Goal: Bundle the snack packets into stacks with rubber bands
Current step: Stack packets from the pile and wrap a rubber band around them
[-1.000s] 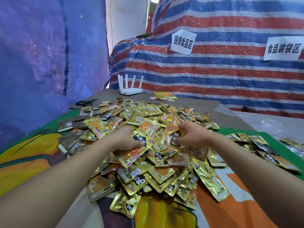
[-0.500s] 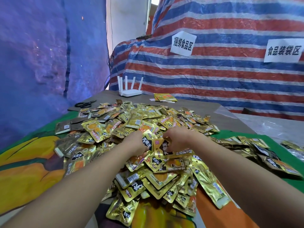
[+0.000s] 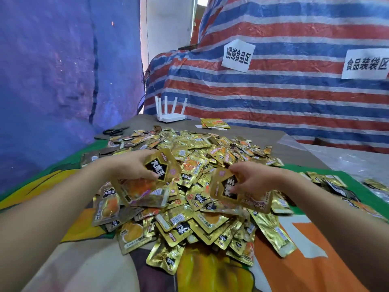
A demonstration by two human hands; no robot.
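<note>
A big heap of gold foil snack packets [image 3: 189, 209] covers the middle of the table. My left hand [image 3: 132, 167] grips a gold packet [image 3: 163, 167] with a black label, lifted above the left side of the heap. My right hand [image 3: 256, 182] pinches another gold packet [image 3: 225, 187] with a black label, just over the heap's right side. The two hands are apart, with the heap between and below them. No rubber band is visible.
A colourful printed cloth [image 3: 210, 275] covers the table. Scissors [image 3: 115, 131] lie at the back left, a white router [image 3: 171, 114] and a few flat packets [image 3: 213, 123] at the back. More packets [image 3: 328, 184] lie at the right. Striped tarpaulin [image 3: 273, 98] stands behind.
My hands were together digging in the middle of the heap; they have drawn apart and risen, each lifting a packet out of the pile.
</note>
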